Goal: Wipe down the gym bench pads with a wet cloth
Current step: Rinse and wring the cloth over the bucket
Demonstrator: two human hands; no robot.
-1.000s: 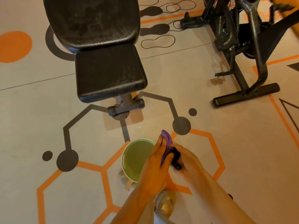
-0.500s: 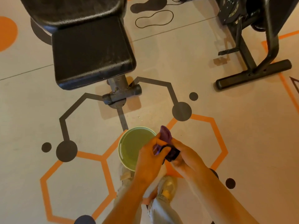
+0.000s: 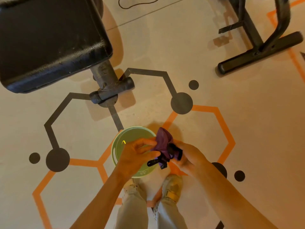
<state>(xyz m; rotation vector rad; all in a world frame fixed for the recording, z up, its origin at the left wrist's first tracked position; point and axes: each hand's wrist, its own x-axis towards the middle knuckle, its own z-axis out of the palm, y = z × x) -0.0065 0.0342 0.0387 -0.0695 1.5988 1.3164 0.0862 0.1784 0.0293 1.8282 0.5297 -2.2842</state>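
The black bench seat pad (image 3: 49,40) fills the upper left, its surface speckled with droplets. Below it, a light green bucket (image 3: 130,134) stands on the floor just in front of my shoes. I hold a bunched purple cloth (image 3: 162,142) with black trim over the bucket's right rim. My left hand (image 3: 137,156) pinches the cloth from the left, above the bucket. Gripping the cloth's right side is my right hand (image 3: 188,157). Only part of the bench shows; the back pad is out of view.
The bench's metal post and foot bar (image 3: 112,91) stand between the pad and the bucket. An exercise machine's black base frame (image 3: 259,55) sits at the upper right. The floor carries orange and grey hexagon markings. A black cable (image 3: 137,4) lies at the top.
The view has dropped and moved closer, so the bench has slid up and left. Both hands keep working the cloth, which has opened out a little beside the bucket.
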